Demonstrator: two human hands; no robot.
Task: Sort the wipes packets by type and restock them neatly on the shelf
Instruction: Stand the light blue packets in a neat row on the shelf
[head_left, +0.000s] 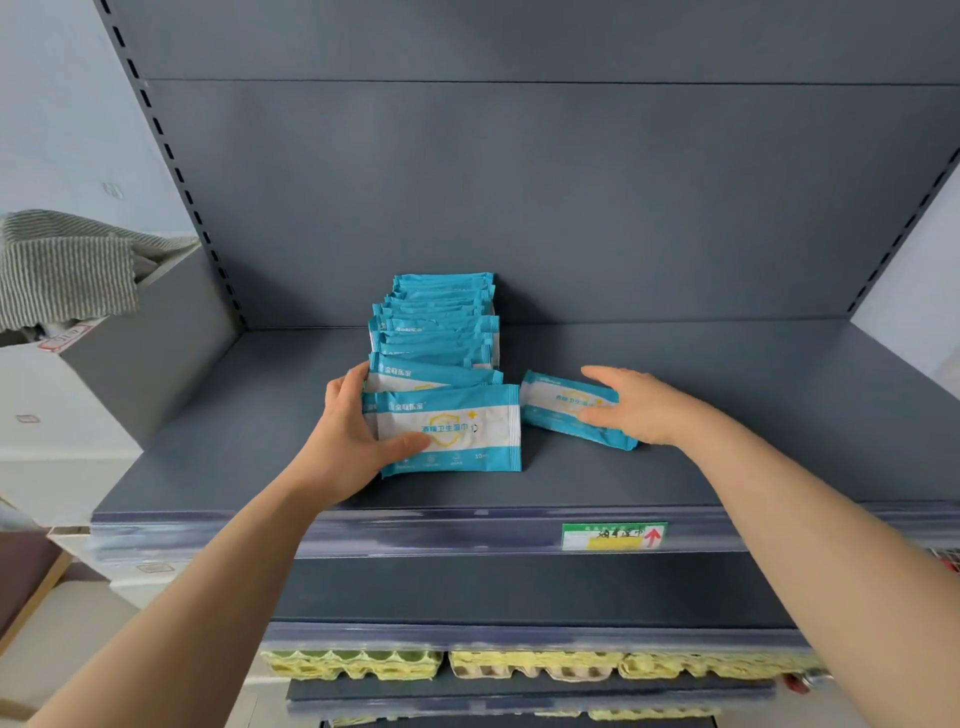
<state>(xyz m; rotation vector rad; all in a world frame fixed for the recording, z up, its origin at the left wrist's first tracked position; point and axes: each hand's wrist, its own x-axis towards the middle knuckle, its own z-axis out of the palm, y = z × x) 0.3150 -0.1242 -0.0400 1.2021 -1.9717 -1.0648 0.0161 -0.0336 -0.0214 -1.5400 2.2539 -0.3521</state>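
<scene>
A row of several blue-and-white wipes packets (436, 322) stands upright on the dark grey shelf (249, 457), running front to back. My left hand (353, 431) grips the front packet (457, 431) of the row at its left end, thumb across its face. A single packet (561, 405) lies tilted on the shelf just right of the row. My right hand (634, 410) covers this packet's right half, fingers extended over its top and thumb against its front.
The shelf's front rail carries a green and yellow price label (613, 535) with a red arrow. Yellow egg cartons (519, 665) fill the shelf below. A striped grey cloth (67, 270) lies on white boxes at the left.
</scene>
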